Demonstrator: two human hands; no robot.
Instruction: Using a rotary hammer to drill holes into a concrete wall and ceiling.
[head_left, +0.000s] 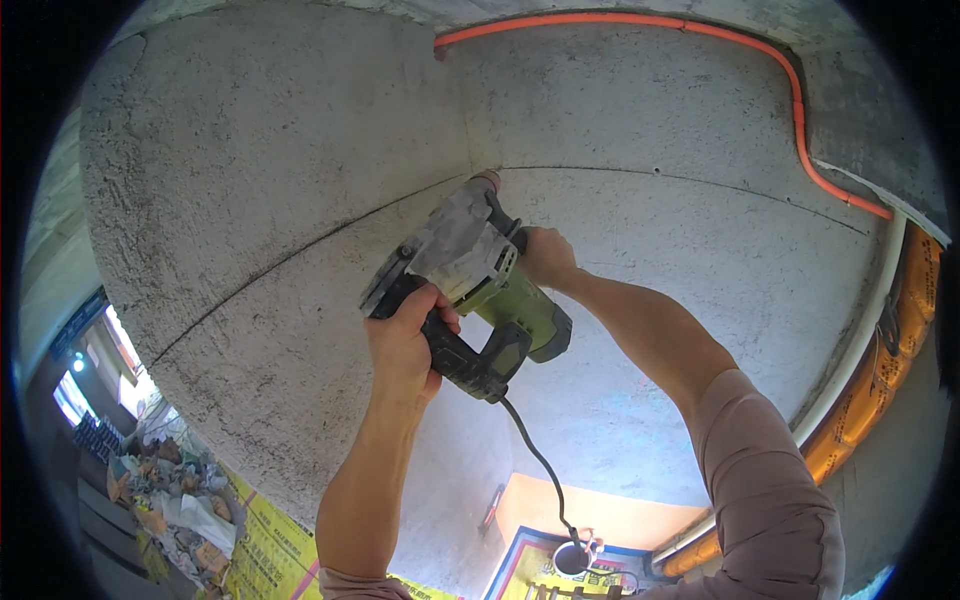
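A green and grey rotary hammer drill (470, 280) is raised against the rough grey wall (250, 130), tilted with its front end near the inner corner, where a dark line runs across both walls. My left hand (405, 345) is wrapped round its black rear handle. My right hand (547, 257) grips the black side handle near the front; its fingers are partly hidden behind the tool. No bit can be made out past the chuck. A dark power cord (540, 460) hangs from the rear handle toward the floor.
An orange conduit (620, 20) runs along the top and down the right wall. A white pipe (850, 340) and an orange-wrapped pipe (870, 380) stand at right. Below are a white bucket (586, 546), yellow floor sheeting (265, 550) and a rubble heap (185, 500) at lower left.
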